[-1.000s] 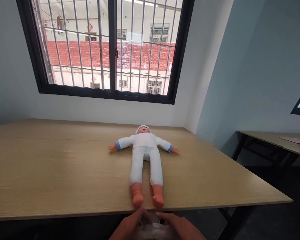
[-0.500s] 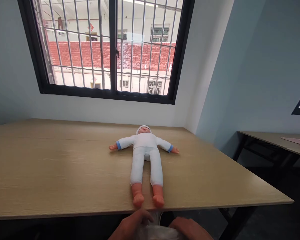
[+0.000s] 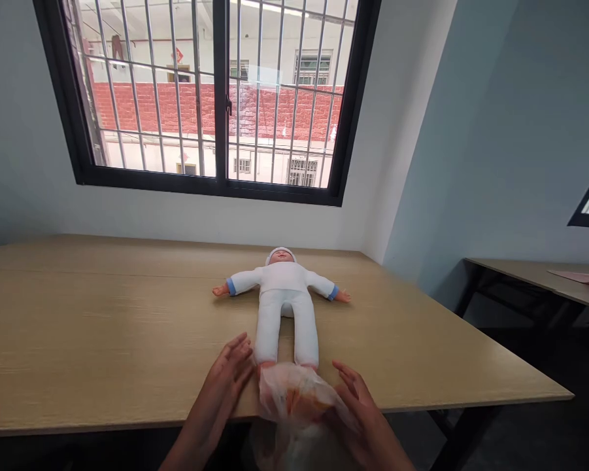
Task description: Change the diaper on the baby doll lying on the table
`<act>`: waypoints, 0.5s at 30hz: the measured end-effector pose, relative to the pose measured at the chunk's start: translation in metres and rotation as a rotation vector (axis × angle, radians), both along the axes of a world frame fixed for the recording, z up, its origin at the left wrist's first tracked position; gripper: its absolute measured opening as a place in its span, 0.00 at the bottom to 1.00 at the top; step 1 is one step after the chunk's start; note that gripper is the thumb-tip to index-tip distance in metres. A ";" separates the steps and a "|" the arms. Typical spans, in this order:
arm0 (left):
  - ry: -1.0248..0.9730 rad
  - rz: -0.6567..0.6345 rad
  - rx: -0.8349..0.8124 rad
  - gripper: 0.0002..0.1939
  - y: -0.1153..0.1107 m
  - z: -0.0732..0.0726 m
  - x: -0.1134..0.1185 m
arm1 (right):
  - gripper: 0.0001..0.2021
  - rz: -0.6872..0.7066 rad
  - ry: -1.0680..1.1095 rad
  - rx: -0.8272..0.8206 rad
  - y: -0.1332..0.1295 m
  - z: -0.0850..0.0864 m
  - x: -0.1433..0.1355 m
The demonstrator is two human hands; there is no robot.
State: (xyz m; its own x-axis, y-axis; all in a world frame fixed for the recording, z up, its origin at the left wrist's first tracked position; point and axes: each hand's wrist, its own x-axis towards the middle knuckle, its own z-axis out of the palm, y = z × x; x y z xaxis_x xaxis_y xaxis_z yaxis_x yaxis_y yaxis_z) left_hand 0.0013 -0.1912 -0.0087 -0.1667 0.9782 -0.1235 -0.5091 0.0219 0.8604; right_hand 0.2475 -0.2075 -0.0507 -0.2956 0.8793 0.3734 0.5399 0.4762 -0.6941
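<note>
White cloth covers the doll (image 3: 284,278) from neck to shins as it lies face up on the wooden table (image 3: 127,327), arms spread, head towards the window (image 3: 220,191). Laying it out flat looks done, I'd judge; the crumpled, see-through plastic (image 3: 297,389) is only loosely in place, bunched over the doll's feet and sagging towards the person, neither smoothed nor fastened anywhere I can see. Beside the doll's lower legs, the left hand (image 3: 224,376) is open, its fingers fairly straight and close together, with nothing in its grasp. Across the legs from it, the right hand (image 3: 365,409) has its fingers loosely bent and parted, right against the plastic; whether its thumb pinches a fold, I can't tell.

The doll's feet show only as a blurred, reddish shape beneath the plastic, so I can't make out whether they are inside it or merely behind it. Its lower end fades into the dark in front of the doll, and both forearms are cut off there. The top of the doll's head is hidden beyond its face.
</note>
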 end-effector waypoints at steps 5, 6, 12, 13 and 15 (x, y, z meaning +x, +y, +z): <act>-0.269 -0.300 -0.159 0.07 0.015 -0.005 0.012 | 0.19 0.220 0.164 -0.030 0.009 0.001 -0.008; -0.289 -0.370 -0.182 0.11 0.015 -0.006 0.017 | 0.19 0.240 0.191 -0.023 0.008 0.003 -0.011; -0.477 -0.406 -0.212 0.26 0.009 -0.003 0.045 | 0.21 0.287 0.259 -0.009 -0.003 0.020 -0.018; -0.528 -0.407 -0.182 0.27 0.008 -0.002 0.047 | 0.21 0.275 0.249 -0.003 -0.003 0.024 -0.014; -0.620 -0.459 -0.107 0.29 0.009 0.000 0.049 | 0.22 0.207 0.210 0.018 0.001 0.036 0.002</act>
